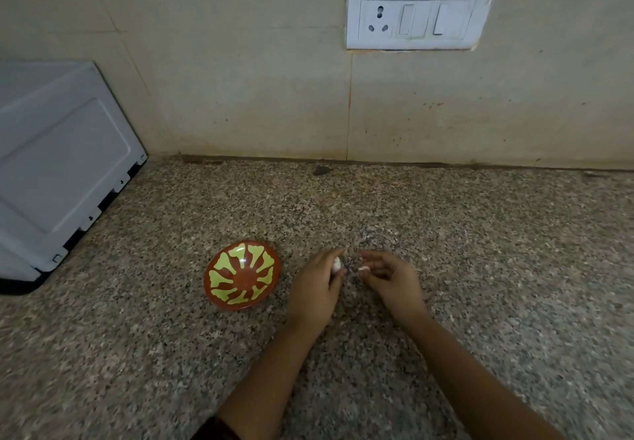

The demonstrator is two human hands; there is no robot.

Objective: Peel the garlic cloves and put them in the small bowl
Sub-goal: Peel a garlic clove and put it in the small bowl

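- White, small garlic clove (pixel 337 265): long axis runs roughly away from the person and is slightly tilted. Too small to tell which end is the tip.
- Left hand (pixel 317 285): forearm comes in from the bottom centre with the back of the hand towards the camera. Thumb and fingertips are curled in and pinch the garlic clove at the hand's far, inner edge.
- Right hand (pixel 391 280): forearm comes in from the lower right with the palm turned towards the left hand. Fingers are loosely curled, and thumb and fingertips pinch a tiny white piece (pixel 363 269). Cannot tell whether it is skin or garlic.
- The clove and the white piece are near each other but apart, with a narrow gap between the two hands.
- Round red-brown bowl with a yellow-green pattern (pixel 240 278): it sits on the speckled grey-brown granite countertop (pixel 497 268), just left of the left hand and not touching it.
- The clove is held above the countertop, right of the bowl and outside it.
- Boxy white appliance (pixel 58 165) at far left. White rectangular plastic switch plate (pixel 420 15) on the beige tiled wall (pixel 240 79).
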